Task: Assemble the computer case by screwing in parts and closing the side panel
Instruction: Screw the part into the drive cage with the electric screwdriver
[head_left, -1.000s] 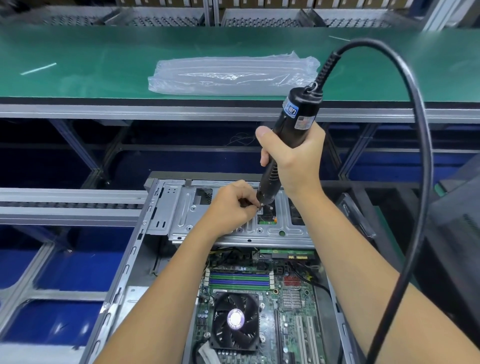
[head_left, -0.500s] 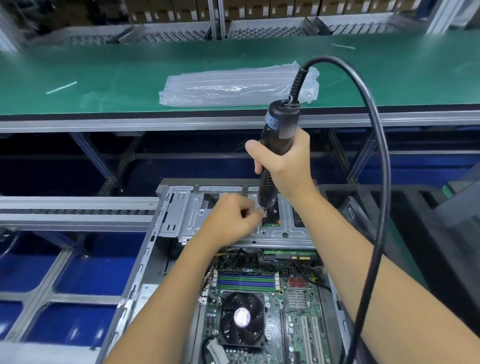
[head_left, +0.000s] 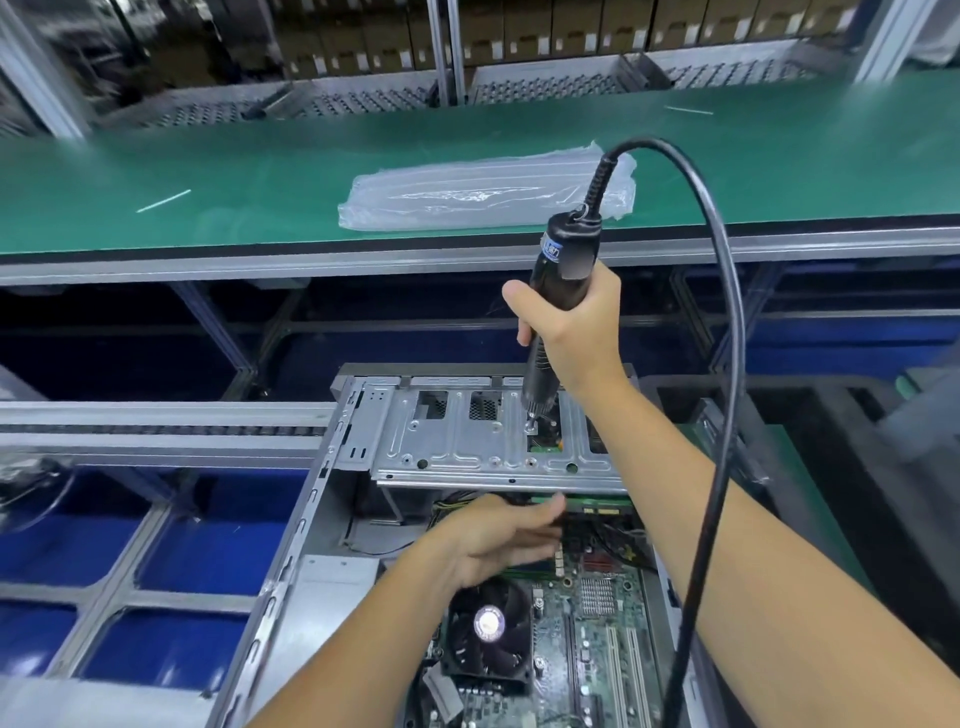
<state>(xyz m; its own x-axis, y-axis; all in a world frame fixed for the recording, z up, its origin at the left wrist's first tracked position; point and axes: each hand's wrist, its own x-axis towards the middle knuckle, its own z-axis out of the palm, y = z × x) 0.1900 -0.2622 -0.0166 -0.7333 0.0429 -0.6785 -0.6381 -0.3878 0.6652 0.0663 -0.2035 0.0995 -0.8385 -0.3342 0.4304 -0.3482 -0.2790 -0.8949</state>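
Observation:
An open computer case (head_left: 311, 509) lies on its side in front of me, with a silver drive bracket (head_left: 457, 441) across its far end and the motherboard (head_left: 587, 623) with a black fan (head_left: 488, 631) below. My right hand (head_left: 571, 327) grips a black electric screwdriver (head_left: 563, 260) held upright, its bit resting on a screw (head_left: 531, 427) in the bracket. My left hand (head_left: 493, 535) hovers blurred above the motherboard, fingers apart, holding nothing.
The screwdriver's thick black cable (head_left: 722, 364) loops over my right forearm. A clear plastic bag (head_left: 483, 192) lies on the green conveyor belt (head_left: 208, 171) beyond. Roller rails (head_left: 156, 423) run to the left, with blue bins (head_left: 171, 530) underneath. A black tray (head_left: 831, 467) sits to the right.
My left hand has let go near the screwdriver's tip and pulled back toward me, over the motherboard. The right hand keeps the screwdriver on the bracket.

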